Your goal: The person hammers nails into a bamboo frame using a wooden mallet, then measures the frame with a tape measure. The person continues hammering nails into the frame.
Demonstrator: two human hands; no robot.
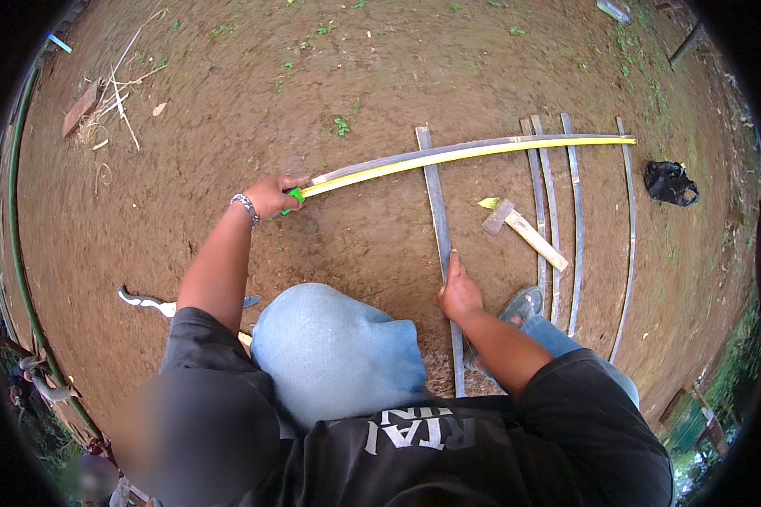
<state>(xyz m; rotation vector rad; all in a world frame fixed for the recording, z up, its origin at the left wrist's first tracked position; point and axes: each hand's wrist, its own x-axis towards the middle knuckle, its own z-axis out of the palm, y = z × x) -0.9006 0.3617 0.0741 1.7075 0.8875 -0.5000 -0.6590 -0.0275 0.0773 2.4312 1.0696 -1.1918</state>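
My left hand [270, 198] is closed round a green tape measure [291, 201], at the near end of a long thin strip [372, 169]. The yellow tape blade [448, 155] runs out to the right along that strip, up to its far end. The long strip lies across several other narrow strips set crosswise on the ground. My right hand [461, 296] is closed on the nearest crosswise strip [438, 211], one finger stretched along it. Right of that strip lies a hatchet-like tool [533, 237] with a pale wooden handle.
A white-handled tool [148, 302] lies left of my knee, partly hidden by my arm. A black plastic bag [670, 183] sits at the right. A reddish block [80, 110] lies beside dry sticks at the far left. A clear bottle [614, 11] lies at the far edge.
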